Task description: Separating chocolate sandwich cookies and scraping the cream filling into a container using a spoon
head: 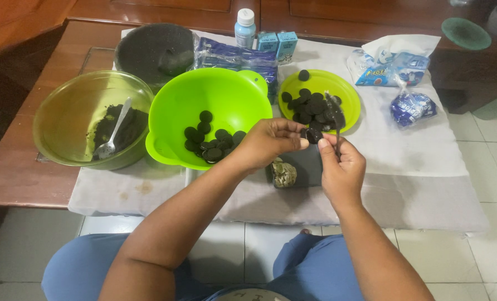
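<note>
Your left hand (268, 142) pinches one dark cookie (313, 135); your right hand (342, 167) grips one spoon (335, 120). Three bowls and one green plate (349, 100) sit on the desk (14, 173).

Two bare forearms rise from the bottom of the frame, with no sleeves, watch or rings visible on the left hand (268, 142) or right hand (342, 170). Light blue trousers (81, 265) cover both knees along the lower edge.

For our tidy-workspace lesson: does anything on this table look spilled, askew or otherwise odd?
Little stands out. The white cloth hangs over the table's front edge and has faint brownish stains below the green bowl. A torn wrapper lies open at the back. The left hand and right hand hold one dark cookie; nothing has spilled.
</note>
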